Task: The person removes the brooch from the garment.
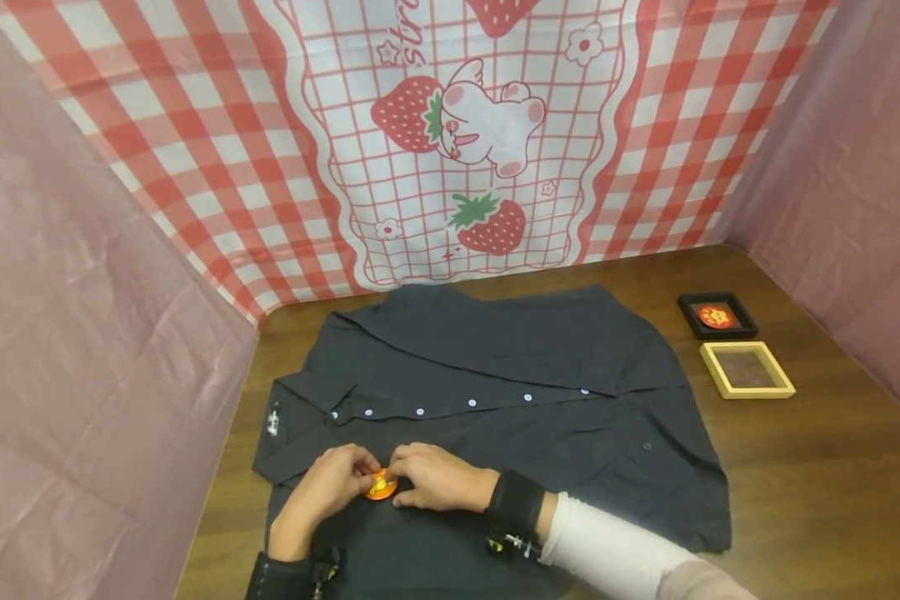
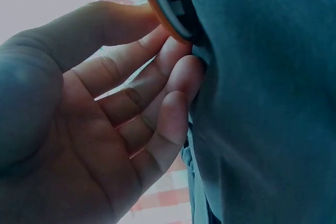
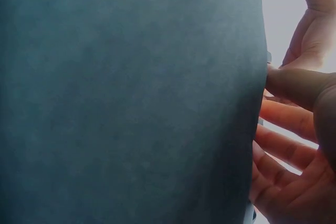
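Note:
A dark, short-sleeved button-up shirt point(image 1: 450, 450) is spread over the table, its collar toward the left. On its near half, below the collar, sits a round orange button badge point(image 1: 380, 486) with a yellow design. My left hand point(image 1: 332, 483) pinches the badge's rim between thumb and fingers. In the left wrist view the badge point(image 2: 164, 11) stands tilted from the cloth, its hollow back partly showing. My right hand point(image 1: 442, 479) touches the badge's right side, thumb on the shirt. In the right wrist view that hand's fingers point(image 3: 289, 145) reach the fabric, spread and fairly straight.
At the table's right, a black square frame point(image 1: 742, 327) holds a red and yellow round badge point(image 1: 716, 317). A pale wooden frame point(image 1: 750, 392) lies just nearer. A checked strawberry cloth point(image 1: 457, 192) hangs behind, with pink drapes point(image 1: 82, 333) at both sides.

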Demonstrator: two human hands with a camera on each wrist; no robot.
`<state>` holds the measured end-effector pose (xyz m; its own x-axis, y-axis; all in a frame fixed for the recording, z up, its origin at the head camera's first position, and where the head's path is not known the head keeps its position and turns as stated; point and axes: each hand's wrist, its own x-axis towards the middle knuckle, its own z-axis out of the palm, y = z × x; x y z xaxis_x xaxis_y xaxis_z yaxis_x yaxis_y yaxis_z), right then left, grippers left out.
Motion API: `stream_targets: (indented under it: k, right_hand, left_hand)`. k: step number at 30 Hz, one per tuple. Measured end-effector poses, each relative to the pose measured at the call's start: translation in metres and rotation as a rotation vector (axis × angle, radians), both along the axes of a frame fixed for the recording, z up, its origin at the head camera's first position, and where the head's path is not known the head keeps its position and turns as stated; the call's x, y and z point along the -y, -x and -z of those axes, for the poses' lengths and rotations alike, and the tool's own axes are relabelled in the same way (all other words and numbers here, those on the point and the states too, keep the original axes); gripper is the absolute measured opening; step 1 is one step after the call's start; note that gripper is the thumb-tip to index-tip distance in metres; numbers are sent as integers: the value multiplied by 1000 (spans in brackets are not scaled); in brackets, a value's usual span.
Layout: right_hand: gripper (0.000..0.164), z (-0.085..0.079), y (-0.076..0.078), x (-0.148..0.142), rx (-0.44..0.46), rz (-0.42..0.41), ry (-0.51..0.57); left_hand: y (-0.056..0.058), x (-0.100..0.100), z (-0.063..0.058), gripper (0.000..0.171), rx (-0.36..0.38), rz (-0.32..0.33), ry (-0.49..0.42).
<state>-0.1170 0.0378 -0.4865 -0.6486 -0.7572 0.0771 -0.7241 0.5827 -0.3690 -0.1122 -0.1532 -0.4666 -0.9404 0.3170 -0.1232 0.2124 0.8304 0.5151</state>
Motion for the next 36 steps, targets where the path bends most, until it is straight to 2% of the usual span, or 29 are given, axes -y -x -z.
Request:
stream_targets:
  k: [5, 10, 17, 24, 31, 36]
  right_hand:
    - [23, 2, 2, 4, -8, 2, 3]
    - [20, -1, 7, 3, -5, 11, 37]
    - [18, 1, 9, 2, -12, 45, 75]
    - [17, 3, 8, 6, -5, 33, 99]
    - [16, 2, 9, 6, 26, 63, 123]
    - [14, 3, 9, 7, 30, 84, 138]
  left_hand:
    - [-1, 4, -3, 8, 55, 30, 16]
    - [5, 9, -9, 25, 102, 121, -5]
    - [10, 5, -10, 32, 154, 122, 21]
    - [11, 14, -13, 24, 118, 166, 26]
    - [15, 19, -17, 13, 105, 220, 18]
    - [15, 20, -17, 12, 53, 254, 19]
